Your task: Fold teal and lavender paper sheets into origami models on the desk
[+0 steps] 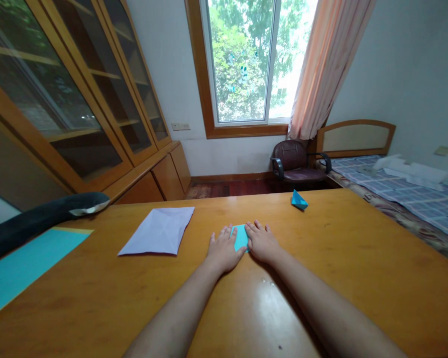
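Observation:
A small piece of light blue paper (241, 237) lies flat on the wooden table, partly covered by both hands. My left hand (225, 250) rests palm down on its left side, fingers stretched out. On its right side lies my right hand (262, 241), also flat with the fingers extended. The paper's side edges are hidden under the hands, so its full outline cannot be made out. Farther back to the right sits a folded blue paper boat (299, 200). Left of my hands is a creased pale lilac sheet of paper (159, 231).
The wooden table (358, 248) fills the foreground. Blue-green sheets (33, 263) lie at its left edge beside a dark, curved object (48, 214). Beyond the table stand a brown armchair (296, 161), a bed (395, 179) and a glass-fronted cabinet (93, 84).

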Available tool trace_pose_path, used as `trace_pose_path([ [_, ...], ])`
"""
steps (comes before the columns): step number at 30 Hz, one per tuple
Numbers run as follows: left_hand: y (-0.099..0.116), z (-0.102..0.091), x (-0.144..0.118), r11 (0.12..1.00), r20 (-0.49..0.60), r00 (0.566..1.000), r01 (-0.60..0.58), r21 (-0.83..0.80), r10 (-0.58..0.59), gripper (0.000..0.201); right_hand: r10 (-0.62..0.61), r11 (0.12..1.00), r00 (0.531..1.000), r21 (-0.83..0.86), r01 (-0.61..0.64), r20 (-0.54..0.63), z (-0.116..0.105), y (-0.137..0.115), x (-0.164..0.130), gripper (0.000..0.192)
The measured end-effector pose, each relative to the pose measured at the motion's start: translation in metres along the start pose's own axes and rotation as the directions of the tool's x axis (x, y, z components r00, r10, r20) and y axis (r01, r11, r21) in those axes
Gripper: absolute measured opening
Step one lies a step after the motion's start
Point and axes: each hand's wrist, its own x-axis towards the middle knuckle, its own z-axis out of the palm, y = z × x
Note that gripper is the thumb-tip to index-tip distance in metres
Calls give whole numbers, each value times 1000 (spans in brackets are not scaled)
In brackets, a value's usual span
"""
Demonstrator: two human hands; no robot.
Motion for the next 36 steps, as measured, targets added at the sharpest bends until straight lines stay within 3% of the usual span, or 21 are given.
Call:
trace_pose_path([
  [7, -1, 1, 0, 1000, 1, 1000, 6, 7, -6, 77, -78, 997, 994, -19, 77, -73, -8, -4, -12, 50],
  [12, -1, 1, 0, 1000, 7, 1000, 8, 0, -8, 78, -102, 993, 983, -69, 92, -153, -10, -6, -19, 33],
  [20, -1, -2, 0, 999, -6, 1000, -2, -42, 1, 79, -92, 995, 991, -53, 87, -100, -9, -8, -17, 26],
  [26, -19, -9, -4, 985, -14, 995, -105, -135, 104, 96, -160, 986, 983, 40, 164, -94, -8, 5, -19, 43],
  [30, -29, -12, -6, 965, -86, 985, -162, -207, 147, 92, -197, 975, 972, 75, 208, -128, -7, 13, -17, 52],
  [36, -33, -15, -7, 938, -198, 961, -239, -250, 192, 76, -269, 955, 940, 70, 289, -211, -3, 17, -13, 51],
])
